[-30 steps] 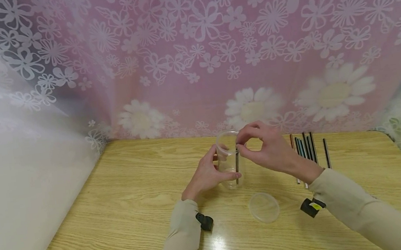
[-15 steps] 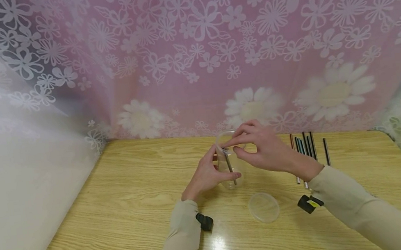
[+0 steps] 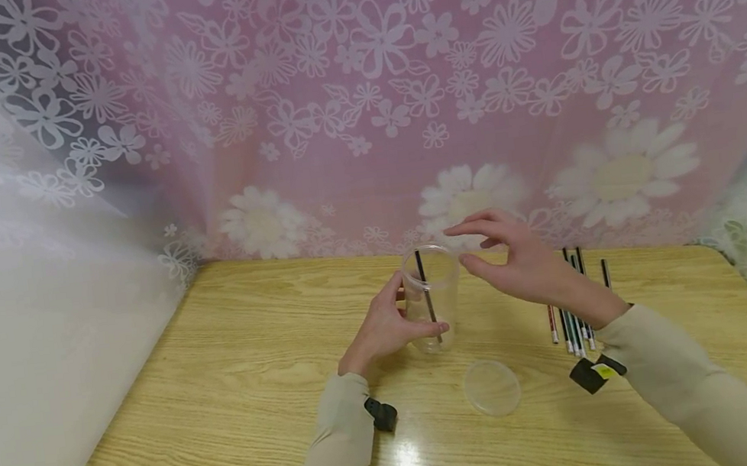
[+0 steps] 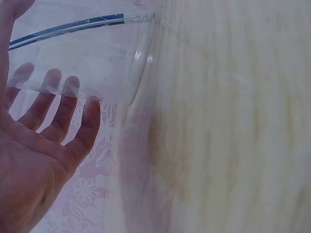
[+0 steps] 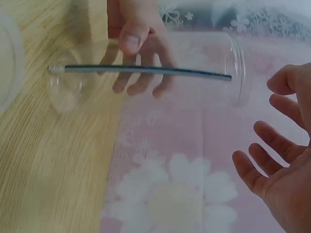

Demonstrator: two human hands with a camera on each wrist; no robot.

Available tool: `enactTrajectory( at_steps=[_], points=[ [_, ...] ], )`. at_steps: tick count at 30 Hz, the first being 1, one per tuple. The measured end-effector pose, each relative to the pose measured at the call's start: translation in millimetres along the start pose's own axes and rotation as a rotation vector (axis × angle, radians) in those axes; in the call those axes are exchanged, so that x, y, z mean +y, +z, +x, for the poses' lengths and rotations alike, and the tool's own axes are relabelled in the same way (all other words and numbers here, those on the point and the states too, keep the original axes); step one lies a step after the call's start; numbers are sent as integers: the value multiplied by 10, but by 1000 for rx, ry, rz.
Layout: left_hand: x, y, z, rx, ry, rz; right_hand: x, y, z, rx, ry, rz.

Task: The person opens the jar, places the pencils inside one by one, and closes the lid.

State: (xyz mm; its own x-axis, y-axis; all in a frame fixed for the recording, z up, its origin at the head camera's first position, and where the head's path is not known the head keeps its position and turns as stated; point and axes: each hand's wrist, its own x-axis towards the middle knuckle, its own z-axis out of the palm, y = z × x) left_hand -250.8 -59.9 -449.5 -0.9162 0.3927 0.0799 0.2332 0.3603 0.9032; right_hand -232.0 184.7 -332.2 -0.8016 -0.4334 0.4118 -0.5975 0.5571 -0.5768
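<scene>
A tall clear plastic cup (image 3: 448,297) stands upright on the table, its mouth uncovered. My left hand (image 3: 387,325) grips it from the left, thumb across the front and fingers behind, as the right wrist view confirms. Inside leans one dark pencil (image 5: 146,70), its pale metal-and-eraser end at the cup's bottom (image 4: 138,18) and its other end just below the rim. My right hand (image 3: 522,262) hovers to the right of the cup's mouth with fingers spread and nothing in them.
A round translucent lid (image 3: 492,388) lies on the wooden table (image 3: 247,401) in front of the cup. Several pencils (image 3: 573,329) lie in a group to the right, partly under my right forearm, with one dark pencil (image 3: 605,273) apart. A flowered pink curtain (image 3: 360,111) hangs behind.
My right hand has let go of the pencil, which now leans left inside the cup, and has drawn back to the right. The left hand and cup have stayed put.
</scene>
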Motion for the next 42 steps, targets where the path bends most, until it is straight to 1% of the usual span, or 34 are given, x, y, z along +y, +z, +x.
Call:
enactTrajectory(
  at_steps=[9,14,19,22,24,28,33,38,42],
  points=[
    [-17,17,-4,6,-2,10,332,-284,-294,79,172,-35],
    [-8,15,-6,2,4,5,579,-382,-472,112,206,-55],
    [5,12,-8,0,6,-6,818,-441,-629,181,234,-69],
    [5,5,-14,2,5,-7,965,-478,-707,218,281,-106],
    [3,5,-14,4,4,-8,1059,-502,-753,228,336,-134],
    [-8,12,-10,7,2,-11,1228,-541,-834,229,430,-176],
    [-14,19,1,2,6,-11,1403,-563,-942,235,501,-193],
    [-3,16,2,3,-9,-10,1549,-553,-1018,203,587,-197],
    [1,13,1,4,-14,-10,1666,-568,-1062,160,644,-192]
  ],
)
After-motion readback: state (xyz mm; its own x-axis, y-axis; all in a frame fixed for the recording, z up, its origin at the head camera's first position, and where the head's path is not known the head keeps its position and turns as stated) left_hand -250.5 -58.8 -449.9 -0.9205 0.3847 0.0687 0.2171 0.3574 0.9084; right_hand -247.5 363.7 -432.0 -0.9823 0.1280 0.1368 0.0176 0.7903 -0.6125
